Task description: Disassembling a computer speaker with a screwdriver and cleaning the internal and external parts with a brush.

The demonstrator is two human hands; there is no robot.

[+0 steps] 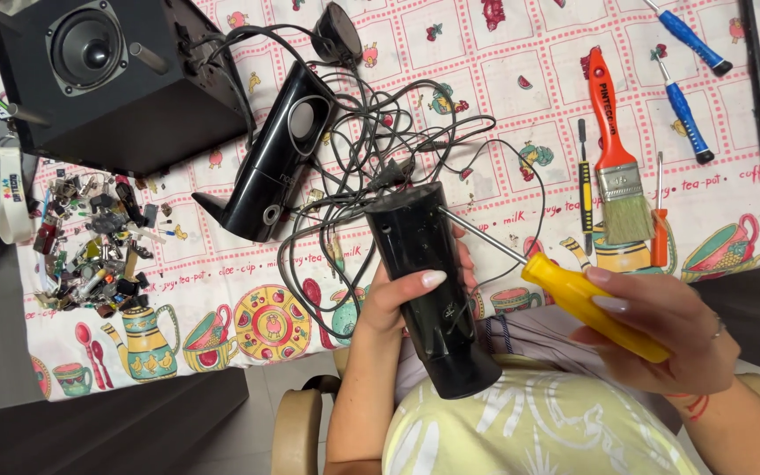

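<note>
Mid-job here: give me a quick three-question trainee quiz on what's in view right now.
1. True or false: the left hand holds the tall black speaker upright over the lap.
2. Which tool is in the right hand? A) orange paintbrush B) yellow-handled screwdriver C) blue screwdriver
3. Fill in: the screwdriver's metal shaft touches the speaker near its ____ end.

Key
1. True; its grip wraps the speaker's body.
2. B, the yellow-handled screwdriver; the orange paintbrush and the blue screwdrivers lie on the patterned tablecloth.
3. Top, the end where the cable comes out.
</note>
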